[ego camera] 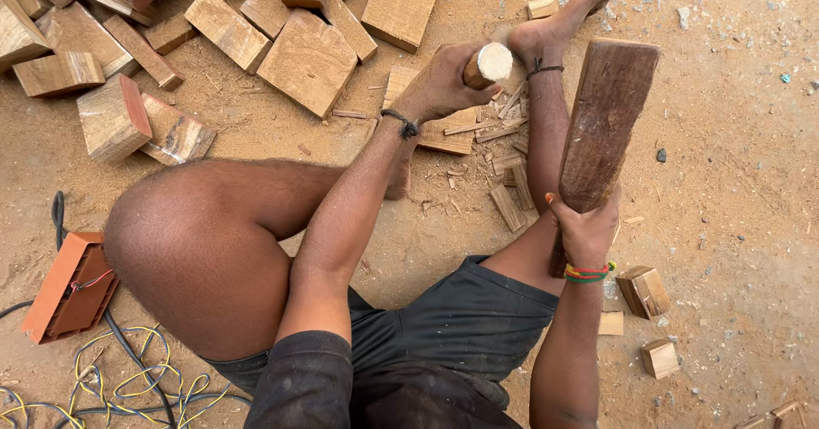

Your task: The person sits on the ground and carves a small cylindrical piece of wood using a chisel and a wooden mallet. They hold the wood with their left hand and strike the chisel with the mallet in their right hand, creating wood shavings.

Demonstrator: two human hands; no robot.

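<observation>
In the head view, a round pale-ended wooden handle [488, 64] is gripped by the closed left hand [439, 84] above a flat light wood piece [448, 135] on the sandy floor [734, 139]. A long dark wooden mallet [604, 122] is held upright, clamped in the right hand [587, 231]. Cut wooden blocks [307, 58] are piled nearby.

Pale round tool handle [488, 64], upright, upper centre, end facing camera. Dark worn wooden mallet [604, 126], raised, tilted, right of centre.
</observation>
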